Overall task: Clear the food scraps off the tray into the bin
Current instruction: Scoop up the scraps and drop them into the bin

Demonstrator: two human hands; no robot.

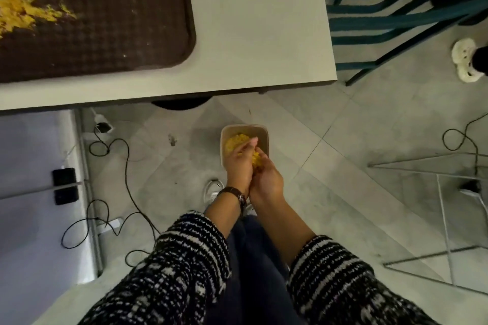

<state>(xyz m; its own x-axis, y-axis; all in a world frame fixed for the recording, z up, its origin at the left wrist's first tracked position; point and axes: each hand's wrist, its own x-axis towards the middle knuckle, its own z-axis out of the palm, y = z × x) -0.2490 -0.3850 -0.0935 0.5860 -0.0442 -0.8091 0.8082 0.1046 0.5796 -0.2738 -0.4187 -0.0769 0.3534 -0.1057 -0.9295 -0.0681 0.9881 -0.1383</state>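
A dark brown tray [111, 34] lies on the white table at the top left, with yellow food scraps [18, 10] smeared near its left edge. On the floor below stands a small beige bin [244, 128] with yellow scraps [233, 143] inside. My left hand [239, 166], a watch on its wrist, and my right hand [266, 179] are held together right over the bin, palms facing each other. A clump of yellow scraps [255, 161] sits between them. The fingers of both hands are fairly straight and point down into the bin.
The white table [258, 34] juts out above the bin. A teal slatted chair [383, 16] stands at the top right. Black cables [124, 179] trail over the tiled floor on the left. A glass table corner [435, 174] is on the right. Another person's slipper [464, 60] is at the far right.
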